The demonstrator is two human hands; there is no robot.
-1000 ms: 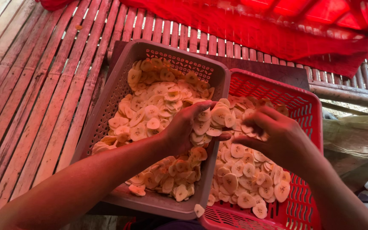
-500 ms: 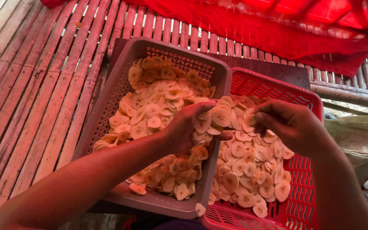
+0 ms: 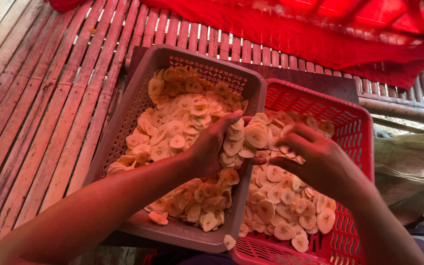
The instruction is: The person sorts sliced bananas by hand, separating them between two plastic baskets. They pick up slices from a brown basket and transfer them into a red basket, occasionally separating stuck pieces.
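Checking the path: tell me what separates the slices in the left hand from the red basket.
Only the grey basket's rim. The left hand holds banana slices right over it, beside the red basket.

Two baskets (image 3: 138, 103) (image 3: 354, 132) side by side w/ slices (image 3: 182, 122) in both.

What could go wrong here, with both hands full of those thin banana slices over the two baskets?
The left hand holds a loose stack of slices right over the rim between the grey basket and the red basket, so some could slip into the wrong one. One slice already lies on the grey rim's near edge and might fall off.
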